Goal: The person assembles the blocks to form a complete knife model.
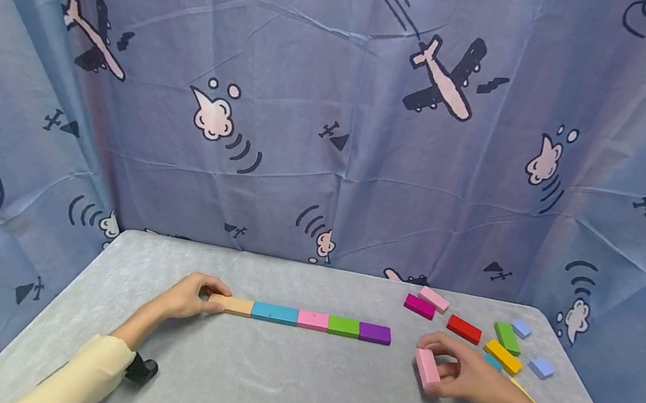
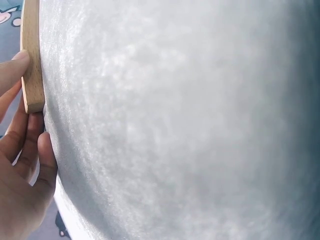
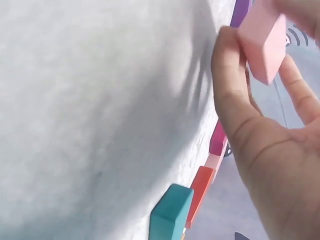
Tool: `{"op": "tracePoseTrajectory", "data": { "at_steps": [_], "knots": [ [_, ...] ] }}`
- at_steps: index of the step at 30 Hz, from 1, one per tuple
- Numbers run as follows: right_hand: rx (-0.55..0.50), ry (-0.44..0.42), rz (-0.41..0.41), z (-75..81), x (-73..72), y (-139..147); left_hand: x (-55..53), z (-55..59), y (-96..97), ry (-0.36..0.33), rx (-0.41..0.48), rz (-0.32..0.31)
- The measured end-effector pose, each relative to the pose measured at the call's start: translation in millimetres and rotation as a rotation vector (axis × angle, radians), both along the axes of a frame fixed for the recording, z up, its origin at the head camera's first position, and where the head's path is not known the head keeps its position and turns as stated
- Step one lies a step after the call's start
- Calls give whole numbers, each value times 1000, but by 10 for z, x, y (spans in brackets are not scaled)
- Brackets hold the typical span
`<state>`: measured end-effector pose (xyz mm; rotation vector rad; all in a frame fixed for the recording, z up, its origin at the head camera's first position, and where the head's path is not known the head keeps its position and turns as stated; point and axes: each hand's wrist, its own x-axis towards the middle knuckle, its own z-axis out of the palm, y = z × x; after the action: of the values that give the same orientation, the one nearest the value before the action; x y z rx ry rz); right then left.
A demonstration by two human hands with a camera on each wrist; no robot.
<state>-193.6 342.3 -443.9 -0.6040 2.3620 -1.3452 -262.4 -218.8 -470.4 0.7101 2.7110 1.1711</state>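
Observation:
Across the table runs a straight row of blocks laid end to end: a natural wood block [image 1: 237,305], a blue block [image 1: 275,314], a pink block [image 1: 313,321], a green block [image 1: 344,327] and a purple block [image 1: 374,334]. At the row's left end my left hand [image 1: 189,296] pinches the wood block; the left wrist view shows the thumb on its side and fingers around its end. To the right of the purple block, my right hand [image 1: 470,374] grips a loose pink block [image 1: 427,370] between thumb and fingers, tilted, with a gap between it and the row.
Beyond my right hand lie scattered blocks: magenta [image 1: 420,306], light pink [image 1: 433,299], red [image 1: 464,329], green [image 1: 507,338], yellow-orange [image 1: 503,357], teal [image 3: 171,212] and two light blue ones. A patterned curtain [image 1: 310,122] hangs behind the grey table [image 1: 266,397].

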Motion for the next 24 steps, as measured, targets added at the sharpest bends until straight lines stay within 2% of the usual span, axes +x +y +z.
{"op": "tracePoseTrajectory", "data": {
  "at_steps": [2,9,18,24],
  "knots": [
    [3,18,9,6,-36,-16,4,1,-1,-1,0,1],
    [27,169,10,-8,-136,-54,12,14,11,-5,-5,7],
    [57,188,9,-28,-245,-126,3,13,4,3,-3,-4],
    [94,145,-38,-17,-343,-189,-6,5,-2,9,-5,-10]
  ]
}}
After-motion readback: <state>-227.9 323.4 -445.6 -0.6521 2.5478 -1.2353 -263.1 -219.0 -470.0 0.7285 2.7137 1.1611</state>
